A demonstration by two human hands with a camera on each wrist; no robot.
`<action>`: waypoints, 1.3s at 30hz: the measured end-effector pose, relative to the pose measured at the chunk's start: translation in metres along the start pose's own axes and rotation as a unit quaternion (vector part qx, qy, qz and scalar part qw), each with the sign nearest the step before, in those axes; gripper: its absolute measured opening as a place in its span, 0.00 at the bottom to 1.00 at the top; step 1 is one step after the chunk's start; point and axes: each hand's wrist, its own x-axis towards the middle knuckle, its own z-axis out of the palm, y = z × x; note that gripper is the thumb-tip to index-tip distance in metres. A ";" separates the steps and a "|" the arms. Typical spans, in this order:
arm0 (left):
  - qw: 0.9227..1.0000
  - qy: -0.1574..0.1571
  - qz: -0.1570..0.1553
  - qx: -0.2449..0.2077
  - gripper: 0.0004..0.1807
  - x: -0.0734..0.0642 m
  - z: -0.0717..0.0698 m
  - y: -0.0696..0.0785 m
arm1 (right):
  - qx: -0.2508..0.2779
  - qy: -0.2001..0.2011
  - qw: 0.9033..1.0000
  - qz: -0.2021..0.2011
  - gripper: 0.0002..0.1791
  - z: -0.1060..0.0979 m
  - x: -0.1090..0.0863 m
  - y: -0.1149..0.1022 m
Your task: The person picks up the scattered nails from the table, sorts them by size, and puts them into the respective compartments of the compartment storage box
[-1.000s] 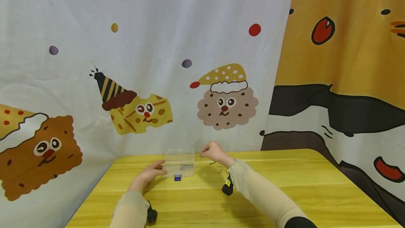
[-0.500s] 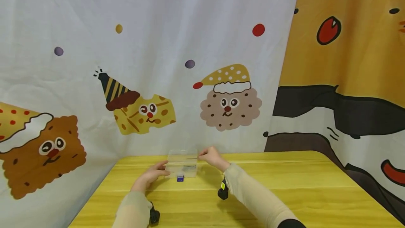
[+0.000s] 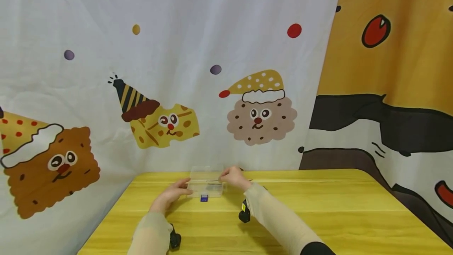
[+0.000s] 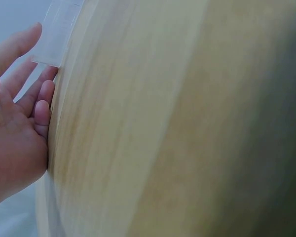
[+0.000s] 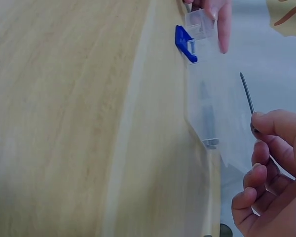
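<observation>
Bringing its pinched nail (image 5: 247, 95) within reach of the plastic box (image 3: 215, 193), our right hand (image 3: 234, 178) nears our relaxed left hand (image 3: 171, 194).

Cannot read any word, number or brand, either on the small blue plastic latch (image 3: 204, 198) at lower centre or the cartoon-printed white fabric backdrop (image 3: 184, 23) above.

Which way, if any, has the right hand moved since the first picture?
Yes: in the head view, the right hand has moved left and slightly down against the printed pinkish cookie.
</observation>
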 end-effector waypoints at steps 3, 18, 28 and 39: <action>1.000 -0.003 0.000 -0.003 0.40 0.002 0.002 0.001 | -0.013 -0.001 1.000 0.000 0.07 0.001 0.001 0.004; 1.000 -0.010 0.000 -0.016 0.39 0.003 0.010 0.004 | -0.013 -0.004 1.000 -0.001 0.06 0.004 -0.001 0.020; 1.000 -0.020 0.004 -0.012 0.39 0.008 0.011 0.000 | -0.029 -0.006 1.000 0.005 0.07 -0.008 -0.008 0.012; 1.000 -0.024 0.008 -0.006 0.39 0.004 -0.001 -0.003 | -0.017 0.016 1.000 0.013 0.11 -0.050 -0.013 0.003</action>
